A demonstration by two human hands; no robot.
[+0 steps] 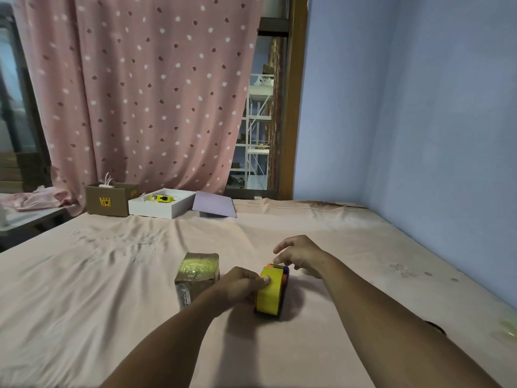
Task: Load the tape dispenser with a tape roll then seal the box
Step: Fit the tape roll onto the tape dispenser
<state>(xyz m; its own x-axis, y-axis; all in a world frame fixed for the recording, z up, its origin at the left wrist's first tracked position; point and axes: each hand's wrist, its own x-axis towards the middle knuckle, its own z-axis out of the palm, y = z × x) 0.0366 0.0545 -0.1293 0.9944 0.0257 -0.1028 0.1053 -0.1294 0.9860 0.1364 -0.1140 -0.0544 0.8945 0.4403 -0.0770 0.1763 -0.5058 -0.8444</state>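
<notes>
A yellow tape roll (268, 293) sits upright in a dark blue and orange tape dispenser (283, 287) on the pink bedsheet. My left hand (241, 284) grips the roll's left side, thumb on its face. My right hand (300, 254) hovers at the dispenser's far end, fingertips pinching at the tape's edge near the orange part; what lies between them is too small to tell. A small brown cardboard box (195, 275), wrapped in shiny tape, lies just left of my left hand.
At the far edge of the bed (112, 275) stand an open brown carton (110, 198), a white tray (161, 204) holding a yellow item, and a lilac lid (214, 205). A blue wall runs along the right; a pink curtain hangs behind.
</notes>
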